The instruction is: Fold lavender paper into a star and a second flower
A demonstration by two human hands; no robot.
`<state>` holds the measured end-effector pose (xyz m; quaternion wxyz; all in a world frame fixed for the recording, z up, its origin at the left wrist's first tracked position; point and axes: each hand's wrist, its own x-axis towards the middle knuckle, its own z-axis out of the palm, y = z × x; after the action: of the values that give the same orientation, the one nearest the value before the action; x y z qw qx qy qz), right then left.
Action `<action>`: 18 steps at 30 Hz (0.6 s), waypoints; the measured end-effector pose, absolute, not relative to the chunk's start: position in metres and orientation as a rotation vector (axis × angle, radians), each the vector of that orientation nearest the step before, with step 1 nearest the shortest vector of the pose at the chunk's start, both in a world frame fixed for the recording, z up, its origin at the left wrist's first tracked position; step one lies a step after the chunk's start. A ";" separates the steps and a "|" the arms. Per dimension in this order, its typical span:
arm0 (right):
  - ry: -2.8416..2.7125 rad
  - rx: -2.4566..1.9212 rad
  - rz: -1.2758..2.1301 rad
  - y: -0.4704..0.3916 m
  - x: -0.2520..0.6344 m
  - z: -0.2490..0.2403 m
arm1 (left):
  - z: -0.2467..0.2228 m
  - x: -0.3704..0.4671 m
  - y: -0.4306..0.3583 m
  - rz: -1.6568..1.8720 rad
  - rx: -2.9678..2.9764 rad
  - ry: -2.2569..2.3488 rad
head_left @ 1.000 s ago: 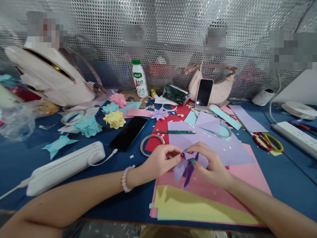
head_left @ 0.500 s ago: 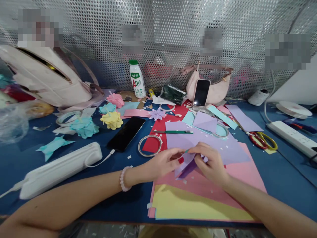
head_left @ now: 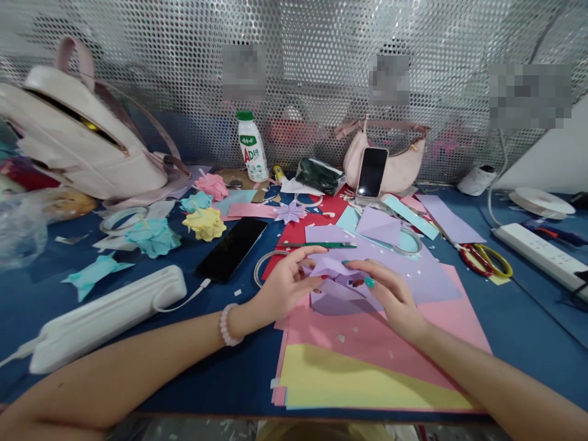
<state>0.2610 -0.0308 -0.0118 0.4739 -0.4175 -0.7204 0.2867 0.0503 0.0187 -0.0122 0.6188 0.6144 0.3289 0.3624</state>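
A folded light-purple paper piece [head_left: 329,267] is held just above the stacked sheets. My left hand [head_left: 281,286] pinches its left side between thumb and fingers, with a beaded bracelet [head_left: 228,324] on the wrist. On the right side of the piece, my right hand [head_left: 395,299] has its thumb and index finger at the edge. Below the hands lie a purple sheet [head_left: 427,278], a pink sheet [head_left: 441,334] and a yellow sheet [head_left: 349,383]. A green-handled craft knife [head_left: 337,245] lies just beyond the fingers. The left hand partly covers a tape roll [head_left: 260,269].
Finished paper shapes stand to the left: a yellow one [head_left: 204,224], a blue one [head_left: 154,237] and a purple star [head_left: 290,212]. A black phone [head_left: 232,249], scissors [head_left: 487,260], a power strip [head_left: 542,254], a bottle [head_left: 252,147] and bags [head_left: 96,141] surround the work.
The purple paper has turned from a tilted, edge-on pose to a flatter one. Both hands have spread apart a little, and the left hand has shifted up and left.
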 end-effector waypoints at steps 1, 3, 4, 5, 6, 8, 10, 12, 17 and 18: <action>-1.790 -0.987 0.694 -0.030 0.262 -0.012 | -0.012 0.050 0.022 0.839 1.394 0.775; -1.849 -0.956 0.635 -0.028 0.263 -0.013 | -0.014 0.050 0.028 0.827 1.362 0.818; -1.888 -0.948 0.588 -0.027 0.263 -0.015 | -0.015 0.050 0.031 0.802 1.367 0.842; -1.932 -0.938 0.525 -0.025 0.264 -0.016 | -0.016 0.051 0.033 0.771 1.387 0.867; -1.982 -0.919 0.443 -0.022 0.264 -0.018 | -0.018 0.051 0.034 0.733 1.417 0.887; -2.113 -0.842 0.233 -0.016 0.266 -0.022 | -0.022 0.052 0.036 0.656 1.490 0.907; -2.295 -0.740 0.014 -0.012 0.271 -0.025 | -0.025 0.051 0.036 0.598 1.579 0.913; -2.463 -0.663 -0.133 -0.009 0.275 -0.026 | -0.028 0.048 0.034 0.580 1.725 0.925; -2.665 -0.680 -0.210 -0.009 0.280 -0.024 | -0.025 0.042 0.025 0.633 2.371 1.055; -2.681 -0.691 -0.188 -0.009 0.280 -0.024 | -0.024 0.041 0.024 0.656 2.486 1.070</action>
<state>0.2798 -0.0095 -0.0239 0.1822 -0.2447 -0.9500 -0.0666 0.0414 0.0239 -0.0236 0.1774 0.8785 0.3781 0.2318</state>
